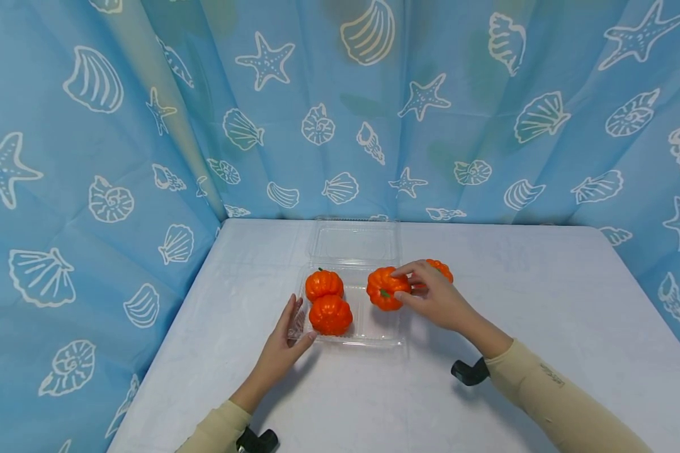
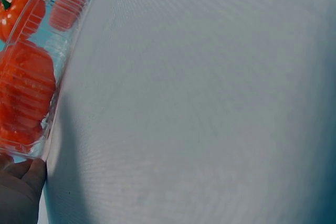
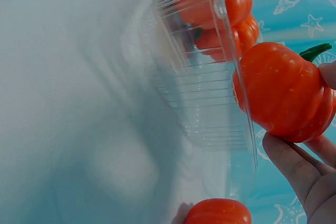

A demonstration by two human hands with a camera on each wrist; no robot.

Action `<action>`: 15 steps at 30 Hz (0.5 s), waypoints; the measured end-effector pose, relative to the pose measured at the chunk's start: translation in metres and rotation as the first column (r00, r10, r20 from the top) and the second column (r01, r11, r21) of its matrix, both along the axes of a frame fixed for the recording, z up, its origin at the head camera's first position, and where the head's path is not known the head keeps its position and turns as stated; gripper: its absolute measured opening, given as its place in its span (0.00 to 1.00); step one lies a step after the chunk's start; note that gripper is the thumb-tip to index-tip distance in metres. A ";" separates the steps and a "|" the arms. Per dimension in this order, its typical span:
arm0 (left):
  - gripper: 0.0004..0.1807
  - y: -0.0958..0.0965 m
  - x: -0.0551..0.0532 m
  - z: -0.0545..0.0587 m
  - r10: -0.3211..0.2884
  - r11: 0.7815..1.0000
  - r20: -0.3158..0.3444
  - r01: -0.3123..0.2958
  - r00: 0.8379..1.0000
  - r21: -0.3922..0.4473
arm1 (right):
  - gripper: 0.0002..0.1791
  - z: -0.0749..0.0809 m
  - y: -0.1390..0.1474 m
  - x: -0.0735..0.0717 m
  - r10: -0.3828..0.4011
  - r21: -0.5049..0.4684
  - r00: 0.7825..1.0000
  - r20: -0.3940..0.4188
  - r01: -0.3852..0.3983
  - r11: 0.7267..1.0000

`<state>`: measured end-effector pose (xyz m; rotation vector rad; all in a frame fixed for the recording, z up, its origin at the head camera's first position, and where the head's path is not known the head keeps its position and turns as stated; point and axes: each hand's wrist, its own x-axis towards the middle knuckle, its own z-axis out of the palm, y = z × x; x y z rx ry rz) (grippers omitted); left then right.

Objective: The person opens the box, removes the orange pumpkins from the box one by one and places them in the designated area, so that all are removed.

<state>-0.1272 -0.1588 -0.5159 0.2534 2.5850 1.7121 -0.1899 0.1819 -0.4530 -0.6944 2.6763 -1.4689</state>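
Note:
My right hand (image 1: pixel 436 297) pinches an orange toy pumpkin (image 1: pixel 386 289) with a green stem between thumb and fingers. It hangs over the right side of a clear plastic clamshell box (image 1: pixel 368 343); the right wrist view has this pumpkin (image 3: pixel 286 93) beside the box's rim. Two more pumpkins, a rear one (image 1: pixel 324 285) and a front one (image 1: pixel 331 315), sit in the box's left part. At the box's left side, my left hand (image 1: pixel 283 346) touches the wall with fingers and thumb spread apart. Another pumpkin (image 1: pixel 440 269) lies beyond my right hand, partly hidden by it.
The box's transparent lid (image 1: pixel 356 242) lies folded back behind it. A white cloth covers the table (image 1: pixel 544 283). Behind hangs a blue curtain (image 1: pixel 294 126) with shells and starfish. Black devices, such as the right one (image 1: pixel 470 372), are worn at both wrists.

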 end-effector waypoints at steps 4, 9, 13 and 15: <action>0.50 0.000 0.000 0.000 0.002 1.000 0.008 -0.002 1.000 0.001 | 0.18 0.000 0.006 0.000 -0.012 -0.034 1.000 0.020 0.013 0.999; 0.50 0.000 0.000 0.000 0.004 1.000 0.010 -0.004 1.000 -0.006 | 0.19 0.002 0.013 0.001 -0.047 -0.022 0.999 0.004 0.047 0.999; 0.49 0.000 0.000 0.001 0.001 1.000 0.008 -0.001 1.000 -0.003 | 0.21 0.002 0.021 0.002 -0.073 -0.012 0.997 -0.014 0.072 0.997; 0.49 0.000 0.000 0.001 0.002 1.000 0.011 -0.002 1.000 -0.002 | 0.21 0.002 0.025 0.002 -0.085 -0.016 0.996 -0.012 0.085 0.996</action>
